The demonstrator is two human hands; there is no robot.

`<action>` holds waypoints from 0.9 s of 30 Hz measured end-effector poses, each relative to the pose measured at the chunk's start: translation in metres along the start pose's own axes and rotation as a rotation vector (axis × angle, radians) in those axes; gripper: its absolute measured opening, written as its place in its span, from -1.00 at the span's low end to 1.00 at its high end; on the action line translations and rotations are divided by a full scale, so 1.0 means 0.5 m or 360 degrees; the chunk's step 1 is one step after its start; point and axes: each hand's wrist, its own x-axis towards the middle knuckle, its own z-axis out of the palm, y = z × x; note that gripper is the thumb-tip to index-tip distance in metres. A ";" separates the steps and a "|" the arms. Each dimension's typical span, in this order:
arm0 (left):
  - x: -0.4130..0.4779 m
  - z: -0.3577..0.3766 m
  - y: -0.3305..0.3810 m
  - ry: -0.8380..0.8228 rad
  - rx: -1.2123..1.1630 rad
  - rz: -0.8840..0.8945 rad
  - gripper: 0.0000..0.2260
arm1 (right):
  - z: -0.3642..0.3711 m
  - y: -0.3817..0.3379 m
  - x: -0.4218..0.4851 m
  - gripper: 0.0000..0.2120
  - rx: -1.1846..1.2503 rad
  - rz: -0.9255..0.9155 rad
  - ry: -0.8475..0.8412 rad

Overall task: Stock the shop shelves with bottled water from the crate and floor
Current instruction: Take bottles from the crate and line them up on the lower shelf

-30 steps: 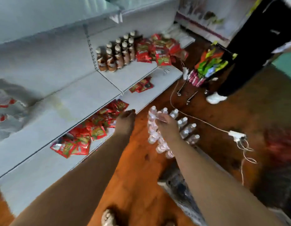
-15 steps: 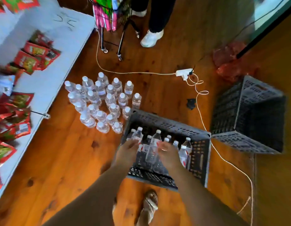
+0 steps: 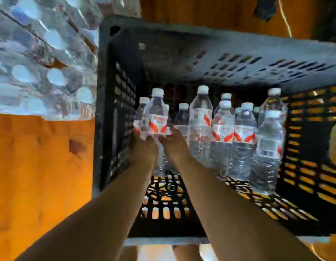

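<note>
Both hands are down inside the crate point(image 3: 210, 59), close together near its left wall. The left hand point(image 3: 143, 147) is wrapped around the lower part of a bottle point(image 3: 157, 117), and the right hand point(image 3: 173, 143) is pressed on the same bunch from the other side. I cannot tell if the right hand has a bottle of its own, because the fingers are hidden. I think two hands are used so that more than one bottle can come up in one go. Just to the right, more bottles point(image 3: 238, 132) stand upright on the crate bottom, packed side by side toward the right wall. They stand on their ends so the caps are easy to reach. The near part of the crate bottom is bare. Past the left wall, a big group of bottles point(image 3: 41, 59) stands on the floor point(image 3: 37, 176), blurry. No shelf shows here, so all of this water is not yet stocked.
</note>
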 end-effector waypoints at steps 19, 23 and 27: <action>-0.274 -0.166 0.114 -0.0823 -0.0596 0.0202 -0.60 | -0.183 -0.167 -0.317 -0.92 0.0700 0.0024 -0.0130; -0.390 -0.275 0.200 -0.1019 -0.0698 0.0297 -0.84 | -0.228 -0.278 -0.450 -0.93 0.0752 -0.0147 -0.0128; -0.512 -0.395 0.272 -0.1196 -0.0778 0.0431 -0.57 | -0.272 -0.393 -0.577 -0.31 0.0689 -0.0277 -0.0404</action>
